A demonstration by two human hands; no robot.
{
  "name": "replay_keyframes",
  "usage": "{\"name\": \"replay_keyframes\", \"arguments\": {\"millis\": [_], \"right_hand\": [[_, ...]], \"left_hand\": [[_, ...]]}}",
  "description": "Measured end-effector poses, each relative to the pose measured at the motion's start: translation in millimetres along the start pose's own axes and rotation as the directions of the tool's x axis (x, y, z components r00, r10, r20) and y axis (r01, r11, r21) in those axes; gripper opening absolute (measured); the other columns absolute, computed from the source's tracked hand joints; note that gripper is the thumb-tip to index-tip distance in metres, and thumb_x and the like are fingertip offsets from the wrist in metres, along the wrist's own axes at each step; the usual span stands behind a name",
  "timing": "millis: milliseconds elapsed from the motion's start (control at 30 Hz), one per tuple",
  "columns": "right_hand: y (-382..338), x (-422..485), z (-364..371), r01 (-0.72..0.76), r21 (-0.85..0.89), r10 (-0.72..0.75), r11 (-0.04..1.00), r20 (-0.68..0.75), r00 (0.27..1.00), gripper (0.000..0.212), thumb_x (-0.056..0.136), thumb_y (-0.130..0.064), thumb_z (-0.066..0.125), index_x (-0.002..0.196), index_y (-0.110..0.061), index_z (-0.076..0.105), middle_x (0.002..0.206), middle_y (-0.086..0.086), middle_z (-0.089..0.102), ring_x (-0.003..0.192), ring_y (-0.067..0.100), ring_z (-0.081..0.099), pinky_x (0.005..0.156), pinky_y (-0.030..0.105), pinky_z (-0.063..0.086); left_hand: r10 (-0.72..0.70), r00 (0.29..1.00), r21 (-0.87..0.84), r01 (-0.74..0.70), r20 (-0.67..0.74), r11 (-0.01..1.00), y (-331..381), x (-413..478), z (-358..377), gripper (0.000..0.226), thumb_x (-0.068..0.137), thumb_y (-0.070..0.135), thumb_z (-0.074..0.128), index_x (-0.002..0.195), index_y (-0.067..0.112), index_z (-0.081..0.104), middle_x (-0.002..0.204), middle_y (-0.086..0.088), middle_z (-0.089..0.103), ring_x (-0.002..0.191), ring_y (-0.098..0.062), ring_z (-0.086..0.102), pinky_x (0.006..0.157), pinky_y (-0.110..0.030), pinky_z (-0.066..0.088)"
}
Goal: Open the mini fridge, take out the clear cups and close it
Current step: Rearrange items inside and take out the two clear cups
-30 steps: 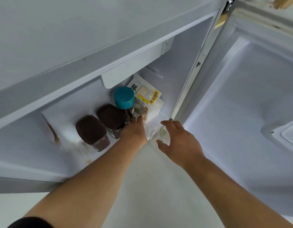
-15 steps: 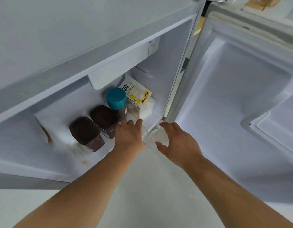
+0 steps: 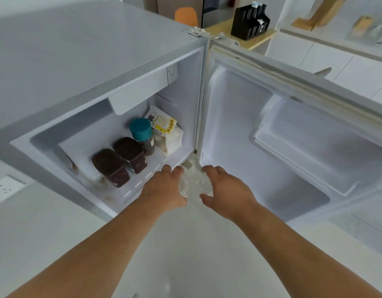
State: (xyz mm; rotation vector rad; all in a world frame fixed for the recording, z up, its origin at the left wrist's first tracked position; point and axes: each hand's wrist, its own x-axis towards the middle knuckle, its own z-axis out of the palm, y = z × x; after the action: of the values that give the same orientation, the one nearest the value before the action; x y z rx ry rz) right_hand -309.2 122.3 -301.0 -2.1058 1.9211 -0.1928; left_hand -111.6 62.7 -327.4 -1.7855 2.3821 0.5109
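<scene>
The grey mini fridge (image 3: 82,67) stands open, its door (image 3: 271,151) swung wide to the right. The clear cups (image 3: 194,183) are a see-through stack held between my two hands just outside the fridge's front lip, near the hinge corner. My left hand (image 3: 166,188) presses on their left side and my right hand (image 3: 224,190) curls around their right side. The cups are blurred and hard to make out.
Inside on the fridge floor stand two brown-lidded jars (image 3: 119,164), a teal-capped bottle (image 3: 143,134) and a white food bag (image 3: 166,132). A wall socket (image 3: 5,188) sits at the left. A black holder (image 3: 250,20) stands on a wooden shelf behind.
Both hands have pulled back out of the fridge with the clear cups between them. My head has risen, so the fridge top and the room behind now show.
</scene>
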Motion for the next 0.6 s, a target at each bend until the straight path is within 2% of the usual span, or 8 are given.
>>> {"name": "replay_keyframes", "arguments": {"millis": [300,400,533,600], "right_hand": [[-7.3,-82.3,-13.6,0.088,-0.007,-0.088,0.996,-0.02,0.996,0.068,0.09,-0.05,0.067,0.145,-0.033,0.031,0.137,-0.003,0.054,0.101,0.022,0.064,0.068,0.034,0.049],[-14.4,-100.4,-12.2,0.114,-0.003,-0.114,0.994,-0.012,0.993,0.067,0.09,-0.049,0.068,0.144,-0.032,0.032,0.137,-0.002,0.054,0.102,0.023,0.064,0.071,0.036,0.053],[-31.9,-113.3,-9.4,0.127,0.013,-0.127,0.992,-0.012,0.992,0.065,0.089,-0.048,0.069,0.141,-0.032,0.034,0.134,-0.002,0.054,0.099,0.022,0.063,0.075,0.037,0.057],[-42.5,-115.9,-6.1,0.127,0.008,-0.127,0.992,-0.012,0.992,0.064,0.089,-0.048,0.068,0.141,-0.032,0.034,0.133,-0.004,0.055,0.095,0.021,0.063,0.069,0.034,0.054]], "left_hand": [[0.003,0.999,-0.009,-0.004,-0.043,1.0,27.1,-100.5,-0.2,0.091,0.063,0.058,0.078,0.142,0.038,0.035,0.129,0.001,0.046,0.113,-0.024,0.058,0.084,-0.035,0.051],[0.008,0.999,0.002,-0.008,-0.051,1.0,25.8,-126.7,1.4,0.093,0.062,0.06,0.079,0.141,0.038,0.036,0.128,0.001,0.047,0.111,-0.023,0.06,0.083,-0.034,0.052],[0.028,0.998,-0.001,-0.029,-0.054,1.0,13.7,-154.2,5.8,0.093,0.06,0.061,0.082,0.138,0.036,0.037,0.128,0.0,0.049,0.108,-0.024,0.061,0.085,-0.038,0.059],[0.032,0.998,0.001,-0.032,-0.054,0.999,4.3,-163.5,9.1,0.093,0.06,0.062,0.082,0.137,0.037,0.036,0.128,0.001,0.049,0.109,-0.024,0.061,0.085,-0.041,0.06]]}}
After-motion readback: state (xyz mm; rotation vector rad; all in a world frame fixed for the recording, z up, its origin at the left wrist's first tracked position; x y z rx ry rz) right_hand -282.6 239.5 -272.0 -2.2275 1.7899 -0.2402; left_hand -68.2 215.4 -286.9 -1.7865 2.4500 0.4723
